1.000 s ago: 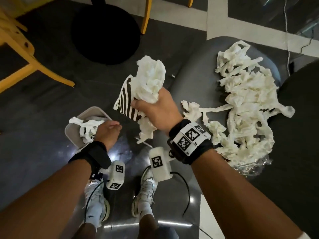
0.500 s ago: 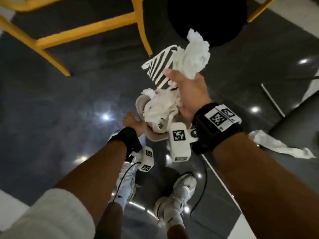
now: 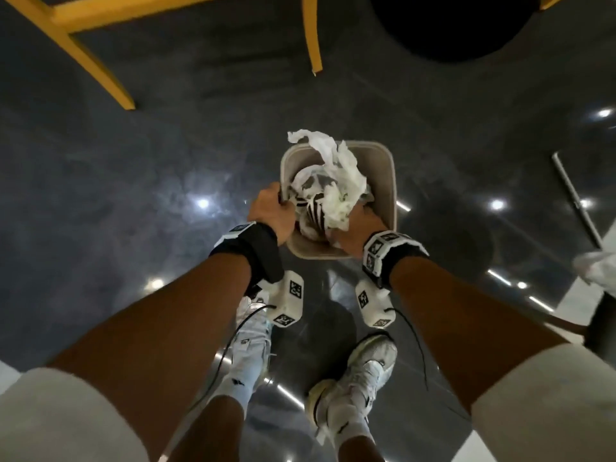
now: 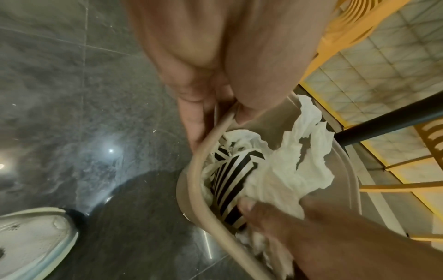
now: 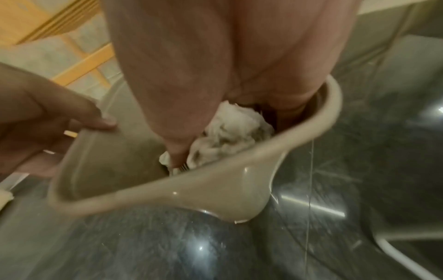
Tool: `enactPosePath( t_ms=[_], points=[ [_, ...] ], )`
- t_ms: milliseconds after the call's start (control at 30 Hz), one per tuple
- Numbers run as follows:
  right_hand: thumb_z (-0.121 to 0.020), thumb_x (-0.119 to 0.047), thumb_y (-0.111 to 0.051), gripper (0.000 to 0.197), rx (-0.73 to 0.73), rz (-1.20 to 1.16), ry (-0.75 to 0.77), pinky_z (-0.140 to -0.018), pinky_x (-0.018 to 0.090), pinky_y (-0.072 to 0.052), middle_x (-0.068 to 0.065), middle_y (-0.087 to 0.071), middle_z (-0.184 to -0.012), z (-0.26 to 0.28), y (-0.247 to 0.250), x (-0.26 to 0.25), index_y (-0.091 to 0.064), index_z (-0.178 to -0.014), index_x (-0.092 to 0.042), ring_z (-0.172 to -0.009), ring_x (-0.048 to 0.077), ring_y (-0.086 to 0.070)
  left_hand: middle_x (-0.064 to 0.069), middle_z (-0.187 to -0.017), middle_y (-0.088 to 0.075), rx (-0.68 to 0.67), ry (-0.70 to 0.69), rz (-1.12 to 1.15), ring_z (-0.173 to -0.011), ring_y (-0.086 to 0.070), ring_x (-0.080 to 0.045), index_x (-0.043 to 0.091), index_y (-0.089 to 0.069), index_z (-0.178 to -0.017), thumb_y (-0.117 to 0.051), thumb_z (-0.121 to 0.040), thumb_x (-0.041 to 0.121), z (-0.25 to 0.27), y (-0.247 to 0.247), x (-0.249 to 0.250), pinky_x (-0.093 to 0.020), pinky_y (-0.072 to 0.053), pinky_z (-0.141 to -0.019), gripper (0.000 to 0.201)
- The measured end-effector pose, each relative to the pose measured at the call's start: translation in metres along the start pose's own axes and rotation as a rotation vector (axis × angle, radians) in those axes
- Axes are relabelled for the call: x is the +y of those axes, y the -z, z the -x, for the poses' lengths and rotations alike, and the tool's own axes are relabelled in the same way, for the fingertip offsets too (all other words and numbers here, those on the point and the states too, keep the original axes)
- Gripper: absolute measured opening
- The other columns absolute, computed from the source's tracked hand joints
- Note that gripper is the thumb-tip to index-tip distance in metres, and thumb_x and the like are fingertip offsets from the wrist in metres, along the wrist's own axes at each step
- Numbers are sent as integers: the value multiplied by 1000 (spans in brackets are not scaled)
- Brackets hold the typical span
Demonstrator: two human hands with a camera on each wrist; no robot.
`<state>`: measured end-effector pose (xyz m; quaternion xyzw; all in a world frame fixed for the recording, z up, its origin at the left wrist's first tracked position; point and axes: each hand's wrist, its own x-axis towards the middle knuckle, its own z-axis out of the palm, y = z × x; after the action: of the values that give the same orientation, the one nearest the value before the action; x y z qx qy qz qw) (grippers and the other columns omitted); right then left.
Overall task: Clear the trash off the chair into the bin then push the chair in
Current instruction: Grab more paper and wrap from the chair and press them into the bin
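A beige square bin [image 3: 386, 181] stands on the dark floor in front of my feet. My left hand [image 3: 270, 208] grips its left rim, thumb inside and fingers [image 4: 194, 121] outside. My right hand [image 3: 356, 228] reaches into the bin, its fingers round a wad of white tissue [image 3: 336, 175] and a black-and-white striped bag [image 3: 311, 210], both pressed down among paper inside. The wad [image 4: 287, 170] sticks up above the bin rim [image 4: 199, 170]. Only a dark edge of the chair [image 3: 600, 331] shows at far right, with a tissue scrap [image 3: 596, 268] on it.
Yellow furniture legs [image 3: 313, 38] cross the floor beyond the bin, next to a round black base [image 3: 466, 25]. My two white shoes [image 3: 360, 378] stand just behind the bin. A thin metal bar [image 3: 573, 195] runs along the floor at right.
My right hand has carried the tissue wad and striped bag from the chair leftward and down into the bin. My left hand has kept hold of the bin rim. The chair seat has left view.
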<state>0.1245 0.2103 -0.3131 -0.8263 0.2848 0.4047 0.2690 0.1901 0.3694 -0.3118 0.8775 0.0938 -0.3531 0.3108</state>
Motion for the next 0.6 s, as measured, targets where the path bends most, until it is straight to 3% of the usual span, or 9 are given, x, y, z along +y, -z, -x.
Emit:
enactPosePath(
  t_ms=[100,167,200,267,367,500,600],
  points=[
    [-59,-80,-66,133,16,84,25,-120,49,-27,11,-12,-165,3,16,-9,1,-158,-21,-149,38,-22,-13,-93,-68,-57,7,9,-87,-66,-35,11,-59,-96,-50,-86,18,-5,1,-4,-44,-58,-79,16],
    [-65,-79,-65,131,43,55,46,-122,49,-21,10,0,-167,19,34,-15,7,-158,-21,-153,36,-13,-12,-98,-71,-82,32,43,-92,-67,-35,17,-63,-99,-51,-84,24,0,3,3,-44,-59,-82,21],
    [-73,-76,-62,123,46,39,52,-121,48,-19,11,2,-167,29,43,-17,6,-159,-21,-153,36,-12,-11,-105,-71,-86,35,24,-98,-66,-35,16,-64,-104,-52,-87,26,6,5,11,-37,-56,-83,24],
    [-89,-63,-55,97,38,-2,96,-118,41,-24,11,-11,-166,50,60,-18,-5,-159,-18,-151,34,-20,-14,-121,-66,-90,42,-70,-112,-61,-36,7,-63,-118,-48,-95,24,18,12,28,-31,-43,-81,33],
    [-96,-52,-50,73,46,-83,145,-106,36,-38,9,-41,-154,78,80,-9,-22,-155,-18,-137,32,-45,-21,-139,-55,-14,54,-93,-129,-51,-38,1,-56,-131,-46,-98,19,34,27,57,-37,-42,-98,39],
    [-93,-45,-49,51,84,-129,151,-98,39,-52,10,-64,-129,134,97,15,-51,-137,-19,-116,32,-63,-24,-139,-54,25,35,-153,-128,-50,-42,2,-52,-133,-51,-93,20,69,34,81,-43,-42,-103,44],
    [-90,-41,-50,39,211,-308,179,-92,34,-55,4,-72,-117,192,128,57,-66,-120,-21,-106,28,-69,-24,-133,-57,-36,-205,-225,-124,-53,-40,0,-53,-130,-53,-89,14,118,17,121,-44,-41,-105,43]
  ],
)
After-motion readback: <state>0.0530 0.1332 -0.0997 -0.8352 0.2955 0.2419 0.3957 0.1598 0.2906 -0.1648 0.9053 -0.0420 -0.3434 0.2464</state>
